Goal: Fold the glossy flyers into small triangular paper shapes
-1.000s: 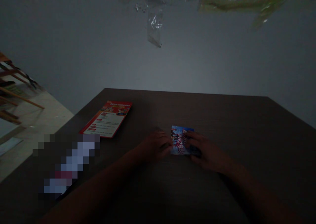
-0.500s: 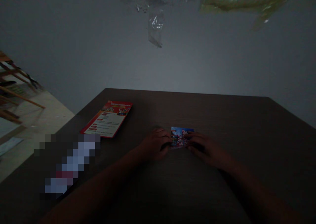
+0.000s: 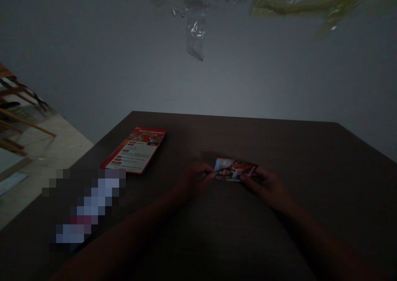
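Observation:
Between my two hands is a small folded leaflet (image 3: 231,170), a glossy printed paper with pictures of people and red and white areas on the side facing up. My right hand (image 3: 266,186) grips its right end, thumb on top and fingers behind. At its left edge, the thumb and fingertips of my left hand (image 3: 197,179) pinch the paper. The leaflet appears slightly above the dark tabletop (image 3: 214,235), casting a shadow behind it. Dim light leaves the finger details hard to see.
To the left lies a stack of red and white printed leaflets (image 3: 135,151). Nearer me is a blurred-out pale item (image 3: 96,202). A wall (image 3: 279,74) with tape and a plastic scrap (image 3: 195,37) stands behind the table. Wooden furniture legs (image 3: 27,120) show at far left.
The leaflet showed a blue side with white lettering; now a side with pictures of people faces up and looks wider. My right hand has turned to grip its right end, thumb on top.

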The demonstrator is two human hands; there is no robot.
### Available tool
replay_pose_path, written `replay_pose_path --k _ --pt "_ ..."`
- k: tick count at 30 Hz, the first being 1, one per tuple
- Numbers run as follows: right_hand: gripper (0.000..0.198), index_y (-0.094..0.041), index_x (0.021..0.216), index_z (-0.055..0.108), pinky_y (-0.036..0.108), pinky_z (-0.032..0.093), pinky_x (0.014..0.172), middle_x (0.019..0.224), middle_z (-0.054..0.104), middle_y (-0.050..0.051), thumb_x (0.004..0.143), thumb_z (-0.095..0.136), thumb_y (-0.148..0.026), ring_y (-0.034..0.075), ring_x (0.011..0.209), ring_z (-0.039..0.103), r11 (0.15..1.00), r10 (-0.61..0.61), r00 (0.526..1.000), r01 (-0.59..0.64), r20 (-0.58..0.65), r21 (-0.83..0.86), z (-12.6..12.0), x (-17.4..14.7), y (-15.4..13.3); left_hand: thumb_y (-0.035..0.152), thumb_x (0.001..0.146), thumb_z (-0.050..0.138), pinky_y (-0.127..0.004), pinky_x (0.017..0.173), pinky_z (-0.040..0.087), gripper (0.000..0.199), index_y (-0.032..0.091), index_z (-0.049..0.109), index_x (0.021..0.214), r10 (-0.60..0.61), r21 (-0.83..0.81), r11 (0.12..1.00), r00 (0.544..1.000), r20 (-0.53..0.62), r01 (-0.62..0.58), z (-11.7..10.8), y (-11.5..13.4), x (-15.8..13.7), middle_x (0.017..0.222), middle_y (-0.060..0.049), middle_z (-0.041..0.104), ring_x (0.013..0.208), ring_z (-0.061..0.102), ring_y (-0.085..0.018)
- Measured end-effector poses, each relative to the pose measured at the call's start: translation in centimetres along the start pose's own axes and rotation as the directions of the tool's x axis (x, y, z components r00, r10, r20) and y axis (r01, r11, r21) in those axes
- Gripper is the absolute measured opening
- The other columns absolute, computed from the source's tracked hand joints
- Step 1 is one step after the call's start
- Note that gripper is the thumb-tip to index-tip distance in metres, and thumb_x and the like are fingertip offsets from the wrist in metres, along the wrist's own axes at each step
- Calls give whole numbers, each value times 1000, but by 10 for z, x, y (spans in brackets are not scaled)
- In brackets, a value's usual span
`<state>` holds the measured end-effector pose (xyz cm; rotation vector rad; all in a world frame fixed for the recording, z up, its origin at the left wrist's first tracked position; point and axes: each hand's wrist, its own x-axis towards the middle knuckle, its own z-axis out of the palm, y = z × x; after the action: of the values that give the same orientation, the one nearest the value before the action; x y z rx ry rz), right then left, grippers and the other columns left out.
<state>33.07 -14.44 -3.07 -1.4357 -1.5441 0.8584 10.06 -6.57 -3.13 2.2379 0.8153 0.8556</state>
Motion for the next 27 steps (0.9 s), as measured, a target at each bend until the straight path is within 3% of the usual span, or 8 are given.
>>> replay_pose_path --k 5,11,16,21,24,27 --pt "28 -18 94 65 34 54 69 86 73 6 74 67 -38 20 75 68 909 213 977 -203 13 364 6 -1 -9 29 78 59 -22 61 45 18 13 66 82 -233 -273 931 970 67 242 0 6 -2 76 -3 68 68 60 -13" --pt "25 -17 79 64 32 54 64 74 72 3 66 74 -36 17 65 66 811 312 947 -307 75 498 7 0 -8 31 68 68 -19 50 41 22 12 64 77 -436 -541 730 894 102 418 6 2 -1 57 1 61 48 52 -8" --pt "26 -17 78 66 26 51 53 65 70 2 63 77 -36 14 55 63 828 337 941 -304 16 471 6 1 -4 30 66 69 -18 47 39 21 11 65 73 -489 -521 720 868 89 459 6 3 3 51 3 58 43 49 -6" --pt "27 -16 70 67 26 50 54 64 69 1 56 81 -34 14 55 63 800 369 929 -303 -28 517 6 3 -4 30 66 68 -17 42 35 20 12 64 71 -536 -516 689 837 110 509 6 4 5 46 4 56 39 47 -6" --pt "24 -17 65 65 26 51 54 61 68 -1 55 82 -29 13 53 62 727 393 920 -308 -4 614 6 3 -3 31 68 68 -16 43 37 21 11 65 73 -496 -543 681 855 151 491 6 1 4 49 3 57 41 49 -6" --pt "22 -17 65 65 29 54 57 62 69 -1 55 82 -25 15 54 64 612 453 891 -345 42 712 5 3 -2 30 72 66 -19 49 45 20 12 63 81 -405 -595 696 904 136 402 6 -3 0 58 1 62 49 56 -8"
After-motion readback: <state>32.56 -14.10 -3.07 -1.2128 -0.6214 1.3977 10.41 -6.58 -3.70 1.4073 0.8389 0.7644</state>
